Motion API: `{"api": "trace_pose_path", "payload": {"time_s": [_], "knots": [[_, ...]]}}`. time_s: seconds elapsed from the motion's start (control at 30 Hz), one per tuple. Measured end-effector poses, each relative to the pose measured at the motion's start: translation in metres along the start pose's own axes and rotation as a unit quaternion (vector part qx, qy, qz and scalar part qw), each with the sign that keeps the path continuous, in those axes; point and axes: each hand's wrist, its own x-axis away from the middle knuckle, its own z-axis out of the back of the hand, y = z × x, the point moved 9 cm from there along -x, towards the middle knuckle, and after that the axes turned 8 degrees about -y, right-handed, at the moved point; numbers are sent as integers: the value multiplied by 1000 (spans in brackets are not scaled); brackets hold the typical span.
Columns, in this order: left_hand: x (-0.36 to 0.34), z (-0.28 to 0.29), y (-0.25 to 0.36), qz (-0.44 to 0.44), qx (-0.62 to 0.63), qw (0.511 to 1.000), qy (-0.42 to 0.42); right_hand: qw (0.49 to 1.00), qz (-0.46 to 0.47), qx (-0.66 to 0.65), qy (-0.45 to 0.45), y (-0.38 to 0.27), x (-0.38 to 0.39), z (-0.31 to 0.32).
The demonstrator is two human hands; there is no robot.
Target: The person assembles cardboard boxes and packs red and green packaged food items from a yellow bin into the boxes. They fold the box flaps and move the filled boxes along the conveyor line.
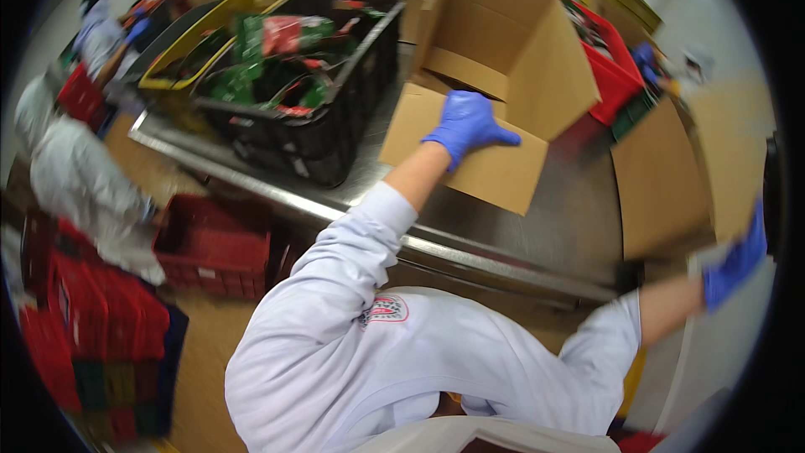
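The open cardboard box [516, 42] is sitting on the steel table [579, 205], between a black crate [362, 105] of green-and-red packets [289, 42] and a red crate [619, 75]. Your blue-gloved left hand [471, 127] is resting on its near flap [495, 174], thumb spread rightward; the fingers are bending partly out of sight, so I cannot tell whether they are pinching it. Your blue-gloved right hand [736, 262] is reaching out beside another cardboard piece [662, 180], too blurred to show its opening or hold. With no contents showing, the box is probably weighing little; its walls are looking stiff, its flap likely giving at the crease, so opposite walls are offering you the firmer hold.
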Motion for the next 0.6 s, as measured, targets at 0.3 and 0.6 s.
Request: {"api": "trace_pose_path", "payload": {"time_s": [0.3,0.6], "knots": [[8,-5,-28,41,26,998,-48,918,-110,-221,-310,-248,-179,-262],[30,4,-114,58,-41,991,-111,805,-172,-280,-494,-325,-94,-412]]}}
